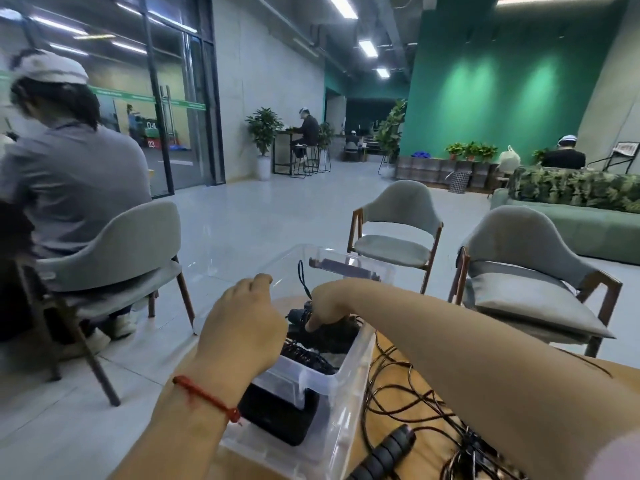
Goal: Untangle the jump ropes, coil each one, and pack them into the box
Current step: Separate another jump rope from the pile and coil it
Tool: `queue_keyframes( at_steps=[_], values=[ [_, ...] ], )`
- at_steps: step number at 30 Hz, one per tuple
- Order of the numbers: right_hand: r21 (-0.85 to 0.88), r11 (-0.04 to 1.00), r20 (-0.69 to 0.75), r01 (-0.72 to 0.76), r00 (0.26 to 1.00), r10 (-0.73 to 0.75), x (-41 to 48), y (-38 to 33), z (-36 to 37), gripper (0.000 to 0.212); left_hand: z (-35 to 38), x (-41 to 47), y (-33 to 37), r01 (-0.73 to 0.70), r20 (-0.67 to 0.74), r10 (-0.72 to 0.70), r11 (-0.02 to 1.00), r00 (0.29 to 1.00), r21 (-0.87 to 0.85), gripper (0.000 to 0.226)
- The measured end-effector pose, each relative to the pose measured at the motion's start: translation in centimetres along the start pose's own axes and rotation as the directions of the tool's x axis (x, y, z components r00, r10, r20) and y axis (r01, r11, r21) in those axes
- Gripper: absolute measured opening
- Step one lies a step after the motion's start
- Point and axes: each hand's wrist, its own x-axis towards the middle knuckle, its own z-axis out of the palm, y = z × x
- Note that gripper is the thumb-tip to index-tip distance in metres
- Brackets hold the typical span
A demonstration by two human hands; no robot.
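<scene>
A large hall with a pale tiled floor (242, 220) and a green wall (502, 98) at the far right. At the left, a seated person (69, 168) in a grey top faces away on a grey padded chair (121, 258).

In the foreground is a wooden table (620, 370) with a clear plastic box (353, 362) on it. The left hand (242, 327), with a red string bracelet (207, 398) on its wrist, hovers over the left side of the box. Its fingers are curled at the rim, and it is unclear whether they grip it.

Inside the box lie coiled black jump ropes (332, 336), with a black object (277, 420) at the near end. The right hand (329, 306) reaches across into the middle of the box, fingertips down on the coils. A thin cord rises beside its knuckles, and it is unclear whether the hand pinches anything.

Just right of the box, under the right forearm, tangled ropes (408, 396) sprawl on the table, with a black foam handle (388, 452) nearest the viewer. Two empty grey chairs (526, 258) stand beyond.
</scene>
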Motion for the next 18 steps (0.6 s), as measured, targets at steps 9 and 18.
queue_keyframes(
  at_steps=[9, 18],
  values=[
    [-0.116, 0.993, 0.055, -0.007, 0.998, 0.013, 1.0, 0.0, 0.4, 0.056, 0.4, 0.4, -0.1, -0.041, -0.018, 0.042, 0.998, 0.999, 0.05, 0.055],
    [0.117, 0.991, 0.196, 0.072, 0.976, -0.094, 1.6, 1.3, 0.3, 0.041, 0.6, 0.3, 0.0, -0.047, -0.024, 0.049, 0.997, 0.999, 0.068, 0.052]
  ],
)
